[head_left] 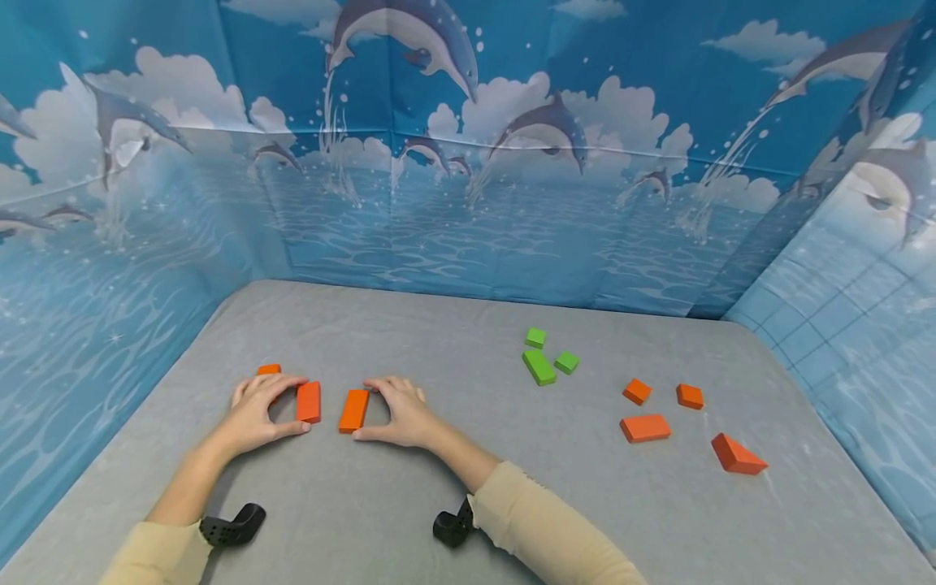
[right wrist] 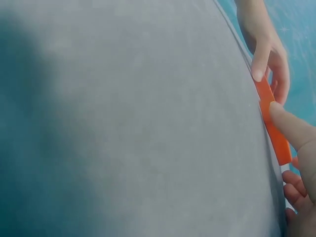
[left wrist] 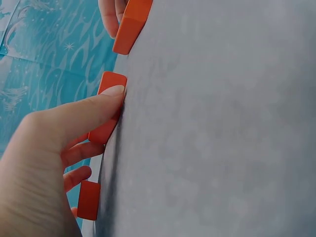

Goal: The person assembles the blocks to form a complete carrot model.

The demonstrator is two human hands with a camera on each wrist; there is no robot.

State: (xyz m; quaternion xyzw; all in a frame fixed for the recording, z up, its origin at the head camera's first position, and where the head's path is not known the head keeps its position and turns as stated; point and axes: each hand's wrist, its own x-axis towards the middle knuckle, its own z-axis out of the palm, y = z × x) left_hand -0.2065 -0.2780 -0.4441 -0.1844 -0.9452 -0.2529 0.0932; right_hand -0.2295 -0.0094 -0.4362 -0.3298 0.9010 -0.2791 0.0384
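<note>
The left hand (head_left: pixel 257 413), thumb and fingers widely curved, pinches a reddish block (head_left: pixel 308 402); the right hand (head_left: pixel 404 413), similarly curved, pinches an orange block (head_left: pixel 353 411)

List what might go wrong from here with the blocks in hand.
The left hand might nudge the small orange block close beside its fingers. If the right hand pushed the held right block against the held left block, they could meet crookedly, since they lie at slightly different angles.

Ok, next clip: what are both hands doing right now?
Left hand: closed, holding the reddish block between thumb and fingers.
Right hand: closed, holding the bright orange block likewise.
</note>
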